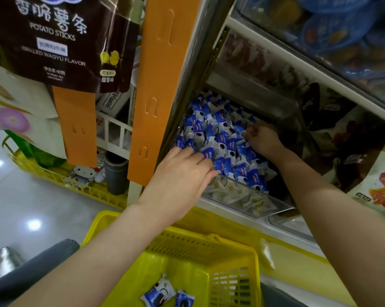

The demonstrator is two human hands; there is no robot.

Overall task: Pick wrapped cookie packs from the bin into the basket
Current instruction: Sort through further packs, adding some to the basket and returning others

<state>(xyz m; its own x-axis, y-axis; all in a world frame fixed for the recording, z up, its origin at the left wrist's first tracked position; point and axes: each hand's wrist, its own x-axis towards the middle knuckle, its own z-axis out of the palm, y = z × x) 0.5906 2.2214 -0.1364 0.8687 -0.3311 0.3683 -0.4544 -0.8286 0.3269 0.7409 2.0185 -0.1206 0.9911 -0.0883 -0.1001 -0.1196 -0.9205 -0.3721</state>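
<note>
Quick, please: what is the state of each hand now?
Left hand: open, fingers resting on blue-and-white wrapped cookie packs.
Right hand: closed, pinching one such pack.

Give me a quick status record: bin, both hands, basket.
bin: clear-fronted, heaped with blue-and-white cookie packs
left hand: fingers fairly straight, resting on packs at the bin's near edge
right hand: deeper in, fingers curled into the pile; the grip itself is hidden
basket: yellow, below the bin, two packs visible inside
</note>
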